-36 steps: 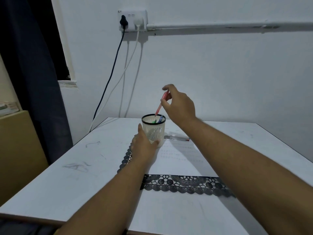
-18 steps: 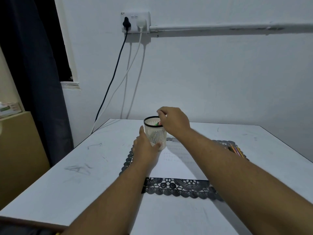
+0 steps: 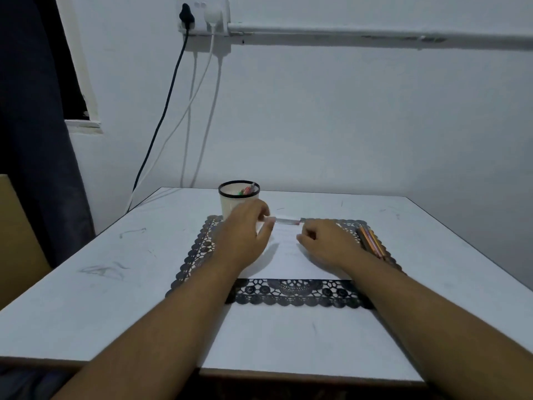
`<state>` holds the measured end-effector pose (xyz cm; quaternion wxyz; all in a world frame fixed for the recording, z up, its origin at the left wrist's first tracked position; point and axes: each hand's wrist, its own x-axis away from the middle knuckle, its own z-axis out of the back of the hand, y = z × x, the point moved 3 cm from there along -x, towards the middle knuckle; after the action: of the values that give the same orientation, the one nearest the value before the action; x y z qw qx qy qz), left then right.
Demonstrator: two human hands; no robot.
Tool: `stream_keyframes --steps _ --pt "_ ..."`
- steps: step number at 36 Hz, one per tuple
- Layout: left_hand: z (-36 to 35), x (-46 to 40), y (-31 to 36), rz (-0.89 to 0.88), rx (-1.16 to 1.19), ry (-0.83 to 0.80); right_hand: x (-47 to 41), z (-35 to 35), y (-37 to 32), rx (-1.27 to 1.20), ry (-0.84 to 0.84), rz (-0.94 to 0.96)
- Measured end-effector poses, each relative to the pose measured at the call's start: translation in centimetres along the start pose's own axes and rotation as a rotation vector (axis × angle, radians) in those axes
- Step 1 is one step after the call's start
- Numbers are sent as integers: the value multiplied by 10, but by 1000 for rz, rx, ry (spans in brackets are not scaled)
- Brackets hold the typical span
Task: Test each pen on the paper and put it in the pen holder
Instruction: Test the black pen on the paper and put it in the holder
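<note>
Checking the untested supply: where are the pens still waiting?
In the head view, the loose pens lie bunched on the lace mat's right edge, just right of the right hand.

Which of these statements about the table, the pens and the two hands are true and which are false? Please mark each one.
1. The pen holder already contains pens. True.
2. The clear pen lies inside the pen holder. False: it lies at the far edge of the paper, between the hands.
3. A bundle of coloured pens lies to the right of the right hand. True.
4. The left hand grips the pen holder. False: it is at the clear pen's left end.
</note>
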<state>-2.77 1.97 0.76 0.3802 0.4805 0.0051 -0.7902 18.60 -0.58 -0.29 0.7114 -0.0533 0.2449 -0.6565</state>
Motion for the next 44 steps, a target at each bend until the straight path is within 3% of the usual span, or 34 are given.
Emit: stream_keyframes --steps 5,9,20,25,29,35,44 --pt "-31 14 -1 -24 -116 -412 17 -8 6 161 -47 43" --pt "-36 20 -7 -13 -161 -572 19 -9 3 171 -50 62" --pt "-36 27 -14 51 -105 -627 23 -6 11 -45 -50 2" --pt "-35 26 -12 54 -103 -639 21 26 32 -173 188 -137" --pt "-36 27 -10 59 -111 -656 27 56 70 -103 355 -345" --pt "-35 29 -9 68 -102 -651 37 58 113 -55 169 -594" --pt "-35 28 -7 74 -111 -675 34 46 97 -136 85 -543"
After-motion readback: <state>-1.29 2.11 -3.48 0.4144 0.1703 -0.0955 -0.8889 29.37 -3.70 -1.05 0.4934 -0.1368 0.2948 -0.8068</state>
